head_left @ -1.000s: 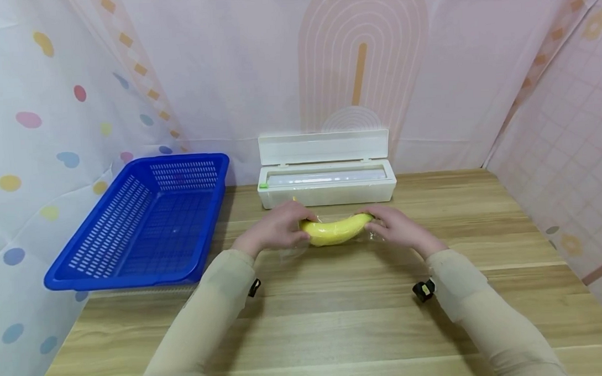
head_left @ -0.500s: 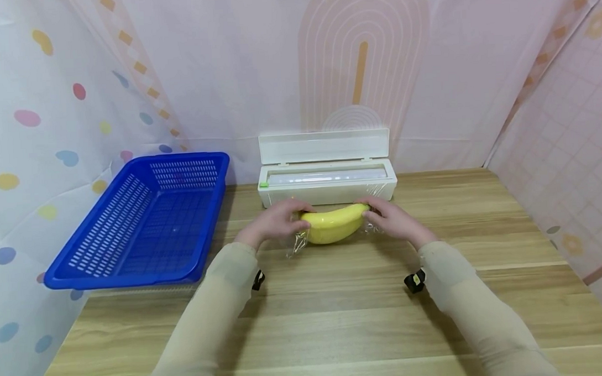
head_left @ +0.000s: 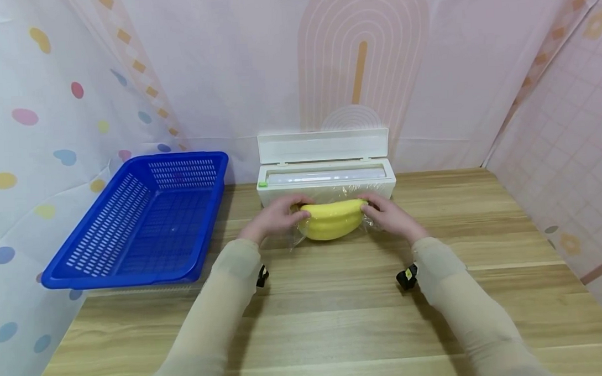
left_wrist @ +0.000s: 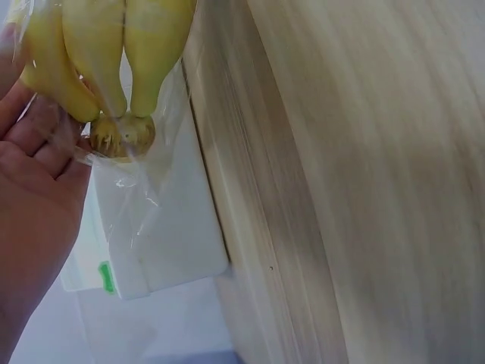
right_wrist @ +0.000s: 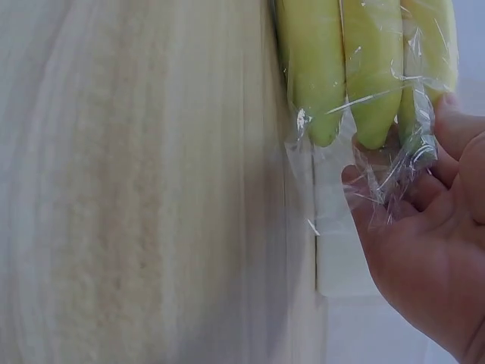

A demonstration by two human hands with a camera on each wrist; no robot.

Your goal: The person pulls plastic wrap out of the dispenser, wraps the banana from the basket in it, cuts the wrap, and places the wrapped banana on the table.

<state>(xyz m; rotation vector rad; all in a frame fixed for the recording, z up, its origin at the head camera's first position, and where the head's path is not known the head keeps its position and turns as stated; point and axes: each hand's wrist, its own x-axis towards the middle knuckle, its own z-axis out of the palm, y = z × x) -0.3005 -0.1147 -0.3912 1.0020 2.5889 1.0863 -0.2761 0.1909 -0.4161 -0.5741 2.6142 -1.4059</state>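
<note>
A bunch of bananas (head_left: 332,223) is held between both hands, in front of the white box. Clear plastic wrap (right_wrist: 379,167) lies over it and hangs loose past its ends. My left hand (head_left: 277,215) grips the stem end, thumb on the near side; in the left wrist view the brown stem (left_wrist: 121,136) shows through the film. At the tip end my right hand (head_left: 392,213) holds the bunch, its thumb (right_wrist: 458,125) against one banana and the other fingers behind. Behind the bananas stands the white wrap dispenser box (head_left: 325,182), lid raised, a roll of film inside.
A blue plastic basket (head_left: 207,224) with slotted sides sits at the left of the wooden table (head_left: 330,320). On the dispenser's left end is a small green slider (head_left: 263,184). A patterned cloth (head_left: 217,63) hangs behind the table.
The bananas have turned in the hands: a single curved banana showed at first, now the bunch's broader face. Both hands have moved slightly toward the dispenser, the right one also leftward.
</note>
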